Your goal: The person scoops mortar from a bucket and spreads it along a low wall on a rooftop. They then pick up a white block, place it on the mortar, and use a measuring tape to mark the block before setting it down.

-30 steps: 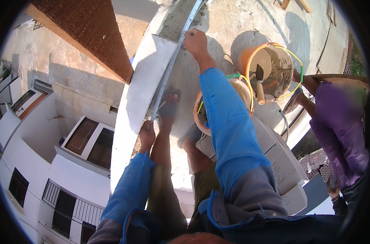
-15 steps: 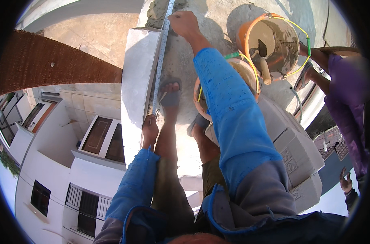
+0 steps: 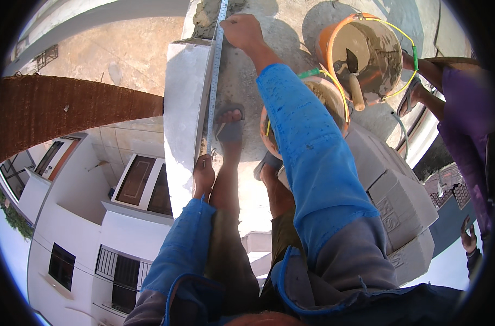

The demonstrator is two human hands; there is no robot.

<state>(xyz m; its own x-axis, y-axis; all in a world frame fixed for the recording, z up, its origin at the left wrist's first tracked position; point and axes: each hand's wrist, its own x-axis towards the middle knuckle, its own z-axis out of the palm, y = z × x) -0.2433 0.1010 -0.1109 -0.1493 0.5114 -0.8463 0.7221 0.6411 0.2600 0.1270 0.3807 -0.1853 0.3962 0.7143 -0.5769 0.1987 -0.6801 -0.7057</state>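
Observation:
A pale tape measure blade [image 3: 214, 87] runs stretched along the right edge of a light grey block [image 3: 182, 103], which has a rough, mortar-smeared far end. My left hand [image 3: 204, 175] is closed on the near end of the blade, low beside the block. Farther off, my right hand [image 3: 242, 31] is closed at the blade near the block's far end, with its fingers curled and the fingertips partly hidden. Beyond it the blade continues past the top of the view, over a patch of wet mortar [image 3: 205, 20].
Right of my arm stand an orange bucket [image 3: 324, 41] of mortar with a trowel [image 3: 357, 92], and a smaller bucket [image 3: 269, 142]. Grey blocks [image 3: 391, 201] are stacked nearer. A brown beam [image 3: 73, 117] juts in from the left. Another person [image 3: 465, 108] is at far right.
The view has shifted slightly. Both hands stay on the tape blade in nearly the same places along the block.

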